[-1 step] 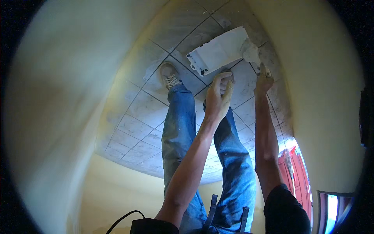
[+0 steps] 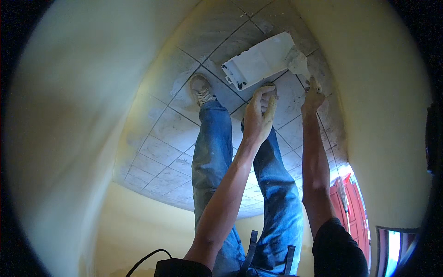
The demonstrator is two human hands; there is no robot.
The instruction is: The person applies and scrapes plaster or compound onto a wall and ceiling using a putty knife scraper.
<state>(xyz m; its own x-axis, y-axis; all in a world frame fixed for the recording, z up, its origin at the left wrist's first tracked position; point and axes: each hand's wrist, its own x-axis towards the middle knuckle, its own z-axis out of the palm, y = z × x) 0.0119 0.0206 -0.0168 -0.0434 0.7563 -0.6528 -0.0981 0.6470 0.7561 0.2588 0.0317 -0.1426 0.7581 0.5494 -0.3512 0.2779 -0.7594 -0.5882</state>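
Note:
My right hand (image 2: 313, 98) is closed round the handle of a broad-headed hand tool (image 2: 298, 62). The head is coated in a pale, whitish paste, and I cannot make out whether it is a brush or a scraper. It overlaps the right end of a white paint tray (image 2: 258, 62), which lies slanted on the floor with dark stains at its left end. My left hand (image 2: 260, 111) hovers below the tray, fingers loosely curled and thumb apart, with nothing seen in it. Pale smears mark its thumb.
Grey, dusty floor tiles (image 2: 166, 131) run between cream walls on the left (image 2: 60, 115) and right (image 2: 378, 115). My left shoe (image 2: 201, 87) stands left of the tray. A red door (image 2: 355, 207) with a long-handled tool (image 2: 343, 194) before it is at lower right.

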